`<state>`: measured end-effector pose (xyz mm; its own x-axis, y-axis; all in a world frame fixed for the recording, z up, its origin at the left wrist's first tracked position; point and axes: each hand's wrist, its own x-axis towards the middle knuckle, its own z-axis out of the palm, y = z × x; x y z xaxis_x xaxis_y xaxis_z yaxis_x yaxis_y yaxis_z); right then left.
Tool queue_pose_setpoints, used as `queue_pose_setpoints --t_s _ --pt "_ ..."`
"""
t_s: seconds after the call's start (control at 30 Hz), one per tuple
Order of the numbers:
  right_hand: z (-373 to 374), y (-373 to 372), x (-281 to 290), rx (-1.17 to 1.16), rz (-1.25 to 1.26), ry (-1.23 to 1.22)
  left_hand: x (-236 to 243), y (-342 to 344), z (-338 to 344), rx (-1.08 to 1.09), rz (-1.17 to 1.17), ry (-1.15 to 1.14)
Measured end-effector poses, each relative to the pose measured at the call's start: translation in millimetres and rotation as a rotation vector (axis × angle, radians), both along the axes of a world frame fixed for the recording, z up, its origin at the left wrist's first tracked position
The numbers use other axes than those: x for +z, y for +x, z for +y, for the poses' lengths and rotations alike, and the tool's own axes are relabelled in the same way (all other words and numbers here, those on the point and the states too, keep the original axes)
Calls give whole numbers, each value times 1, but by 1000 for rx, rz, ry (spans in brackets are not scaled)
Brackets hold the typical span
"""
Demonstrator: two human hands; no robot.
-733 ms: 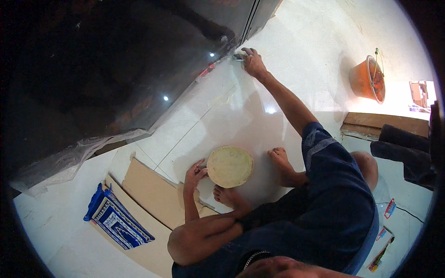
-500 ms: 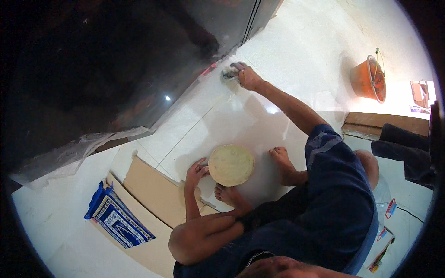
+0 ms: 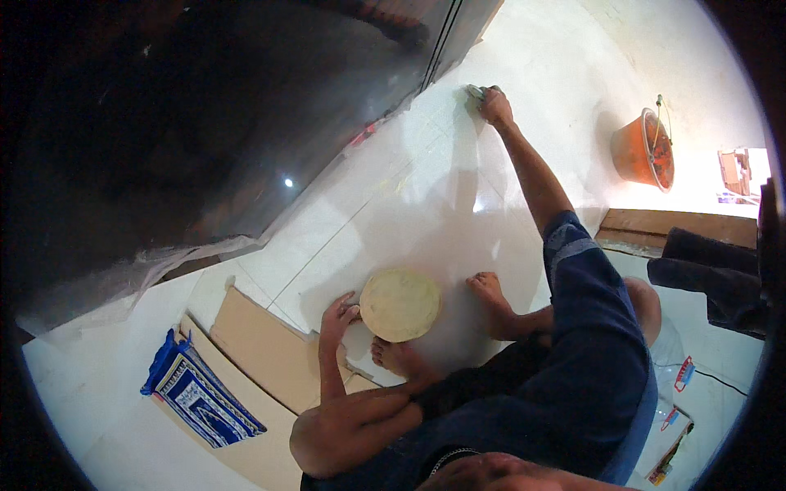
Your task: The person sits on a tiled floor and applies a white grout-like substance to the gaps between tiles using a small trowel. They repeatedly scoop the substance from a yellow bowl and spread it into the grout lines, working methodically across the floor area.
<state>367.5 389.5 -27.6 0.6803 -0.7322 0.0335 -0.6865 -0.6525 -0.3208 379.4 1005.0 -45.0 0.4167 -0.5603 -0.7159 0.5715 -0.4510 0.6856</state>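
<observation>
My right hand (image 3: pixel 495 106), arm stretched forward, grips a small greyish flat tool (image 3: pixel 475 92) against the white tiled surface (image 3: pixel 372 213), right of the edge of a big dark glossy panel (image 3: pixel 164 98). The tool is too small to make out well. My left hand (image 3: pixel 338 313), fingers curled, is at the left rim of a round shallow container (image 3: pixel 399 304) that looks filled with smooth pale yellow material, held just above my left foot. My bare right foot stands to the right of the container.
An orange bucket (image 3: pixel 634 151) with a handle is at upper right, near a wooden board (image 3: pixel 671 225) and dark cloths (image 3: pixel 704 278). Cardboard sheets (image 3: pixel 262 335) lie left, with a blue patterned folded mat (image 3: pixel 205 393). Wrinkled plastic sheeting edges the dark panel. Small packets and a cord lie lower right.
My right hand moved down and leftward, then swung up and to the right with the tool. The left hand and round container have shifted slightly down in the picture.
</observation>
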Motion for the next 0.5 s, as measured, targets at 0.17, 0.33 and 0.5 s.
queue_pose_setpoints --t_s 0.17,0.33,0.5 --pt "-7 6 -7 55 115 -50 -12 1 1 -68 -72 1" --pt "13 13 1 124 145 18 13 6 -7 11 29 40" --pt "6 11 -12 140 107 86 -3 4 -3 37 63 -30"
